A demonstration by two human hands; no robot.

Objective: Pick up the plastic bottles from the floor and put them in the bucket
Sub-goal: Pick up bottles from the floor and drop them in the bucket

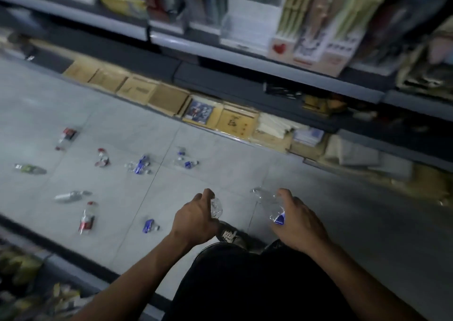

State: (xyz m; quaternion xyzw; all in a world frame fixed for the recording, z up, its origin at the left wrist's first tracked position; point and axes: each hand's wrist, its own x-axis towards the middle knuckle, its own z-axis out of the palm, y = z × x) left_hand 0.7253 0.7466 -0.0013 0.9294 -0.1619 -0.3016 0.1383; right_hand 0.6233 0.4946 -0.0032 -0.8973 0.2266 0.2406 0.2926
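Held bottles: the left hand [196, 213] grips a crumpled clear bottle [216, 207]; the right hand [297, 219] grips a clear bottle with a blue label [270, 206], its neck pointing away from the person.
Hands: both closed round their bottles, held low just beyond the black shoe [229, 233].
Loose bottles: all lie on the floor [73, 110] left of the shoe. Nearest is a small blue-labelled bottle [150, 225]; further left a red-labelled bottle [87, 219] and a clear bottle lying flat [71, 196]; beyond these a blue-labelled pair [139, 165], another blue-labelled cluster [185, 160], a red-capped bottle [102, 158], a green-labelled bottle [29, 168] and a red-and-black-labelled bottle [66, 138].
Bucket: not in view.
Step in hand: judged to be carrying two bottles to the bucket, most of the pickup still left.
Doing it well: keep a firm grip, since thin crushed plastic slips; drop both over the bucket's mouth, then work outward from the shoe, one bottle per hand.
Surroundings: shelves [245, 61] of goods stand beyond the shoe, cardboard boxes [137, 90] along their foot.
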